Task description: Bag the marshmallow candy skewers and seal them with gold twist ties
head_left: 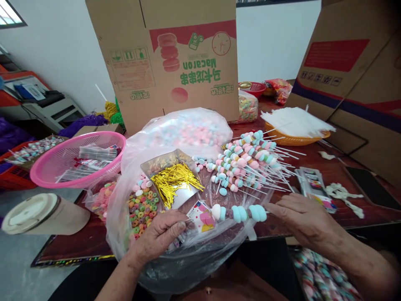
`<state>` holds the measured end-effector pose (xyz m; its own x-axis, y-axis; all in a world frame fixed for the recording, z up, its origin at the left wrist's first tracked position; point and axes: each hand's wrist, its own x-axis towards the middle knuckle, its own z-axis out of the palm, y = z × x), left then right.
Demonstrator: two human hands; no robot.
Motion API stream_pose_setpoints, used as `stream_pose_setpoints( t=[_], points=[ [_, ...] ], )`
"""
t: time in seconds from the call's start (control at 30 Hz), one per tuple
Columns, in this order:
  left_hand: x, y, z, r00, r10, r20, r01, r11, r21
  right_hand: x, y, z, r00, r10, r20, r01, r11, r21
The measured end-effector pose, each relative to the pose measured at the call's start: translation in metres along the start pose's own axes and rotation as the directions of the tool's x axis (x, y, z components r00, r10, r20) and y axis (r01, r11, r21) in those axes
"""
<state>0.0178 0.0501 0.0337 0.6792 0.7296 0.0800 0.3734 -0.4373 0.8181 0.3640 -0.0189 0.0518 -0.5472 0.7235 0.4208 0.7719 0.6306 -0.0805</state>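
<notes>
A marshmallow skewer (239,213) in white and blue, with darker rings between, lies level across the front of a clear plastic bag (225,246). At its left end, my left hand (161,236) is closed, thumb and finger pinching the thin stick. My right hand (302,215) reaches the other end, fingertips closed at the last blue marshmallow; its thumb is partly hidden. Beneath the skewer sits a printed card (202,216). Just behind are gold twist ties (175,182) in an open box. Fruit-coloured ring candies (144,213) lie beside my left hand.
Finished skewers (247,161) are heaped behind my right hand. A bag of marshmallows (188,129) leans against a tall carton (194,54). To the left stand a pink basket (40,177) and a lidded cup (69,215). An orange basket (291,140), wrapper packs (315,186) and a phone-like black slab (374,186) are right.
</notes>
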Motion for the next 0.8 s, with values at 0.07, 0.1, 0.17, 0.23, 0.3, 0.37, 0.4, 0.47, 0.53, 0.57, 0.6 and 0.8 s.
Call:
stream_pose_setpoints(
  t=[0.07,0.1,0.17,0.23,0.3,0.37,0.4,0.47,0.53,0.57,0.6,0.8],
  points=[
    [0.002,0.000,0.001,1.000,-0.013,-0.008,0.014,1.000,0.023,-0.002,0.000,0.003,1.000,-0.002,-0.010,0.002,1.000,0.000],
    [0.003,0.000,0.002,1.000,-0.019,-0.011,0.019,0.999,0.041,-0.004,0.000,0.004,1.000,-0.002,-0.012,0.002,1.000,-0.010],
    [0.005,0.000,0.004,0.999,-0.028,-0.027,0.030,0.997,0.077,-0.006,-0.001,0.007,1.000,-0.004,-0.015,0.004,0.999,-0.046],
    [0.006,-0.001,0.006,0.997,-0.034,-0.068,0.041,0.992,0.115,-0.007,-0.002,0.008,1.000,-0.011,-0.014,0.009,0.996,-0.084],
    [0.006,-0.001,0.006,0.995,-0.025,-0.099,0.040,0.988,0.151,-0.008,-0.003,0.008,1.000,-0.018,-0.013,0.016,0.995,-0.099],
    [0.007,0.000,0.007,0.996,-0.003,-0.086,0.018,0.984,0.175,-0.009,-0.003,0.008,1.000,-0.014,-0.012,0.013,0.995,-0.097],
    [0.007,0.000,0.007,0.997,0.010,-0.076,0.004,0.983,0.183,-0.010,-0.003,0.009,1.000,-0.010,-0.009,0.009,0.995,-0.095],
    [0.007,0.000,0.008,0.998,0.023,-0.052,-0.012,0.981,0.193,-0.011,-0.003,0.010,1.000,-0.001,0.005,0.001,0.996,-0.086],
    [0.007,-0.001,0.009,0.998,0.010,-0.070,0.003,0.982,0.190,-0.012,-0.003,0.010,1.000,0.010,0.018,-0.008,0.997,-0.070],
    [0.007,-0.003,0.010,0.996,-0.005,-0.088,0.021,0.983,0.182,-0.013,-0.002,0.010,1.000,0.012,0.021,-0.011,0.998,-0.059],
    [0.007,-0.004,0.010,0.994,-0.022,-0.106,0.040,0.985,0.170,-0.013,-0.002,0.009,1.000,0.013,0.019,-0.012,0.999,-0.048],
    [0.005,-0.003,0.008,0.998,-0.011,-0.061,0.019,0.992,0.125,-0.011,-0.003,0.000,1.000,0.008,-0.026,-0.008,1.000,-0.004]
  ],
)
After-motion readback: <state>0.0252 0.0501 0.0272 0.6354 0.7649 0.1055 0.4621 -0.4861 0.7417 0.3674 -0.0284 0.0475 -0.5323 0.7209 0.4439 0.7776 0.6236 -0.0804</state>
